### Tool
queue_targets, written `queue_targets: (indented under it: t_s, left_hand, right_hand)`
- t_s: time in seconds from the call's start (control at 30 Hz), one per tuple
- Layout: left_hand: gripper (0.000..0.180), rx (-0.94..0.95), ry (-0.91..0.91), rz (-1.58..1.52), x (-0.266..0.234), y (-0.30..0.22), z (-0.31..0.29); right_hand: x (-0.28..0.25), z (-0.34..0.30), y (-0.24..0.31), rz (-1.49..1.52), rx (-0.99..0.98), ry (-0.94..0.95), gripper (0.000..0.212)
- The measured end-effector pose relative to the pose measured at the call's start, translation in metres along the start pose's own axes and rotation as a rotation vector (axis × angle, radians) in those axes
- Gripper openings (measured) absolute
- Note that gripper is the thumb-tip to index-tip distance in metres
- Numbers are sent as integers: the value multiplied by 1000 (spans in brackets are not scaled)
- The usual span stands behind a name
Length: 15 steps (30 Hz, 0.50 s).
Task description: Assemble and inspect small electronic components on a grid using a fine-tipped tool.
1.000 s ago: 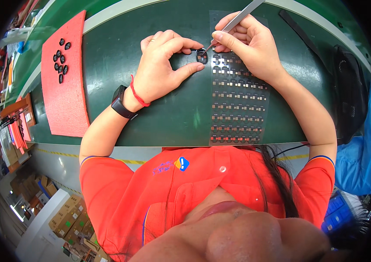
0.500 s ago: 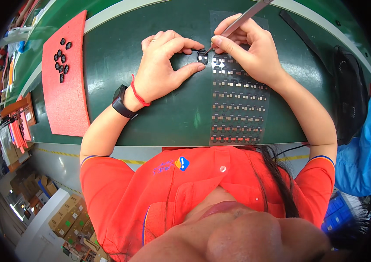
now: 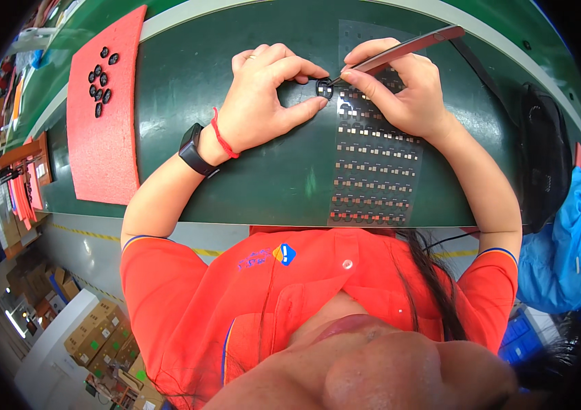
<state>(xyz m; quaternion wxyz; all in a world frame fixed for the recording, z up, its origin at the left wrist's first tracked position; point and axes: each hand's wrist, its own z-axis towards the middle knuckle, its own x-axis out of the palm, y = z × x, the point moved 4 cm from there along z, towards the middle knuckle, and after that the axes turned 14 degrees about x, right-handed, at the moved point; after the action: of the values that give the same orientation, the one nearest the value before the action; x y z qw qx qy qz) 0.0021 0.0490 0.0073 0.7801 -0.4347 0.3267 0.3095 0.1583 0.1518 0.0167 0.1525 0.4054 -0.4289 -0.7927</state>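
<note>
My left hand (image 3: 266, 99) steadies a small round black part (image 3: 324, 89) on the green table, thumb and index finger at its rim. Light square patches show inside that part. In my right hand (image 3: 400, 89) is a pair of tweezers (image 3: 417, 46), gripped near the points, its handle slanting up to the right. The tweezer tip meets the part's right side; whether it pinches anything is too small to tell. Under my right hand and toward me lies a clear sheet (image 3: 372, 141) with rows of small light and dark pieces, partly covered by the hand.
A pink foam mat (image 3: 102, 154) lies at the left, bearing several round black parts (image 3: 103, 79). On the right are a black strip (image 3: 478, 68) and a black bag (image 3: 543, 150). A blue cloth (image 3: 557, 246) hangs beyond the table's right end. The table's near edge runs close to my body.
The tweezers' handle has tipped lower and to the right, with their tip still at the black part. My left hand stays around the part. The whole view has shifted slightly.
</note>
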Motion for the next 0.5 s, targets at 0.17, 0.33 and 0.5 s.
queue_targets:
  t_s: [0.17,0.33,0.5]
  left_hand:
    - [26,11,-12,-8,0,0,0]
    - [26,18,19,17,-1,-2,0]
    - [27,16,16,18,-1,-3,0]
  right_hand:
    - [0,-2,1,2,-29,-16,11]
    - [-1,-3,3,-18,-63,-46,10]
    - [-4,-2,-2,118,111,-54,11]
